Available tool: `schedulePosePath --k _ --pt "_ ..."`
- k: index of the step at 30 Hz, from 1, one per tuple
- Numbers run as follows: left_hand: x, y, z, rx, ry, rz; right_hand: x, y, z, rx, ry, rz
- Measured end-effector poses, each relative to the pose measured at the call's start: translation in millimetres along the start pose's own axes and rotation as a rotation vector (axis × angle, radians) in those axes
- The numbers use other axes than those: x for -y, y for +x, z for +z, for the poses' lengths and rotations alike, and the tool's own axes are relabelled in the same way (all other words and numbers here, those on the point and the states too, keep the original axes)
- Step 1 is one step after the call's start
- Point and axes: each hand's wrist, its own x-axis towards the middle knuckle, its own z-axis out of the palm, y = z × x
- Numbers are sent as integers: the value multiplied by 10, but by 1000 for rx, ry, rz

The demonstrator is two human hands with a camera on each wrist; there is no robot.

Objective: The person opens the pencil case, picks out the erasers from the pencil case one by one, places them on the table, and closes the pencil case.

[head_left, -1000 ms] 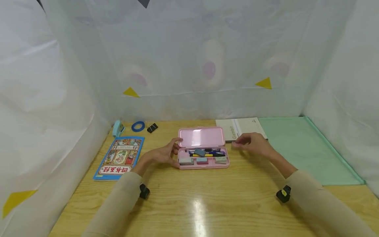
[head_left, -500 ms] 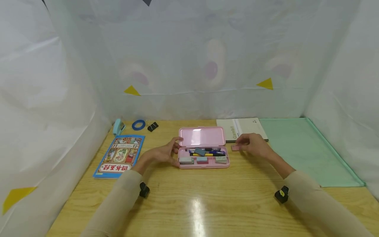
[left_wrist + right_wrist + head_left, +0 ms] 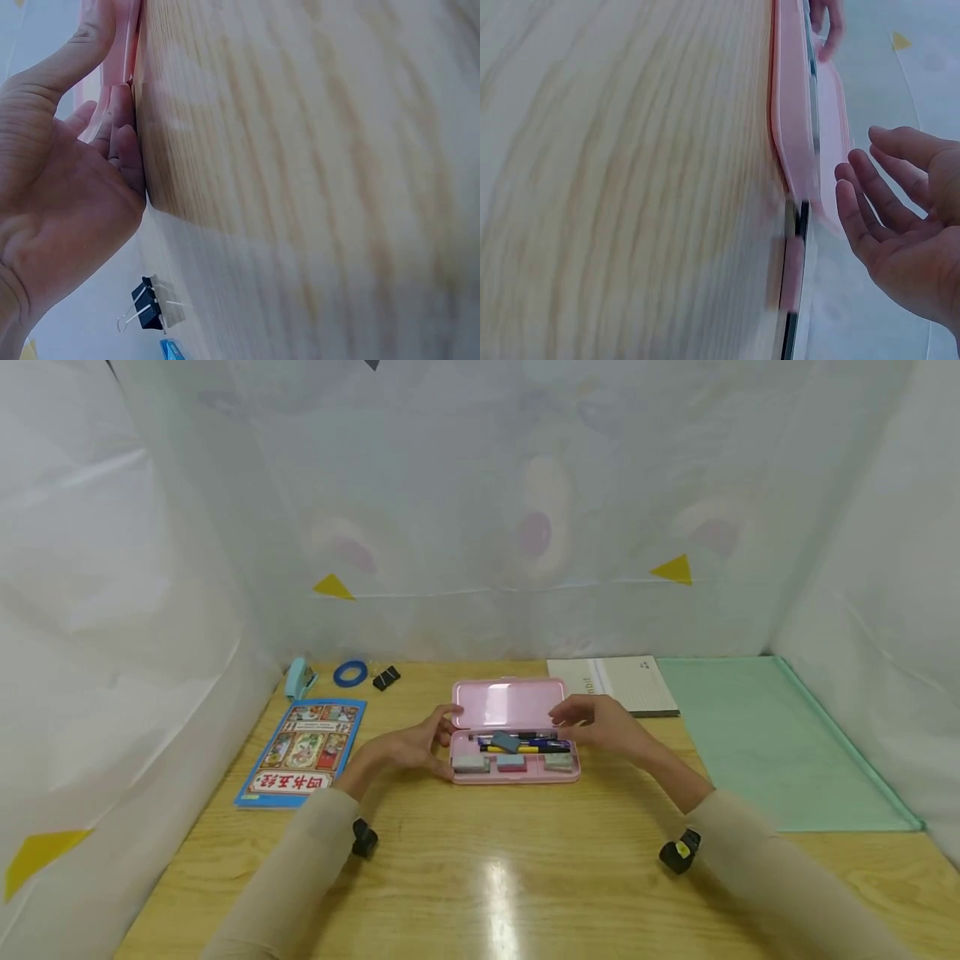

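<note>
My left hand (image 3: 408, 750) grips the pink pencil case (image 3: 515, 767) at its left end. My right hand (image 3: 600, 724) hovers by the lid with its fingers loosely spread, holding nothing.

An open pink pencil case (image 3: 514, 732) lies on the table, holding pens and erasers.

Wooden table (image 3: 525, 877), seemingly white sheeting (image 3: 480, 502) around.

The right hand (image 3: 911, 225) hovers with relaxed, straight fingers just beside the open pink pencil case (image 3: 795, 127), not touching it.
</note>
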Motion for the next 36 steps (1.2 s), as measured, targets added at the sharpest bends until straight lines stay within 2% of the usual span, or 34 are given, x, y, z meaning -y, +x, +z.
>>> schedulePosePath --k 6,14,21,29,36 --pt "-8 0 -15 -3 4 -2 161 141 235 49 -13 -64" --pt "-4 -10 -21 -2 -4 -7 276 315 523 72 22 -75" --pt "16 -16 -27 -1 -22 -1 325 399 706 17 -89 -79" --pt "22 -7 -25 -3 -27 4 385 415 778 -68 -224 -89" --pt "-2 -1 -1 1 -26 -13 342 296 614 -87 -111 -72"
